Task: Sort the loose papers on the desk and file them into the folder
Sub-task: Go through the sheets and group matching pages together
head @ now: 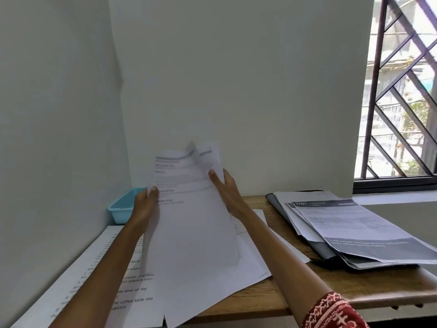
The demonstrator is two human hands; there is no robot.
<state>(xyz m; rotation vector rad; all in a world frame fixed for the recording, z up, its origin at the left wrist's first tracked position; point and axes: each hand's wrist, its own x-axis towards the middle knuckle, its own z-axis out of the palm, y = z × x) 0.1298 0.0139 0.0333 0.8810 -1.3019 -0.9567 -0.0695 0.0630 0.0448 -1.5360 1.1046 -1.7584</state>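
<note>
I hold a small sheaf of printed white papers [189,209] up above the desk, tilted toward me and slightly blurred. My left hand [144,207] grips its left edge, thumb on the front. My right hand [227,192] holds the right edge, thumb in front and fingers behind. More loose papers [212,280] lie flat on the wooden desk [272,301] under my arms. At the right, a dark grey folder [316,247] lies on the desk with several printed sheets [359,230] stacked on it.
A light blue plastic basket [123,207] stands in the back left corner against the wall. A large printed sheet [99,275] overhangs the desk's left front. A barred window [402,91] is at the right. Walls close the desk behind and to the left.
</note>
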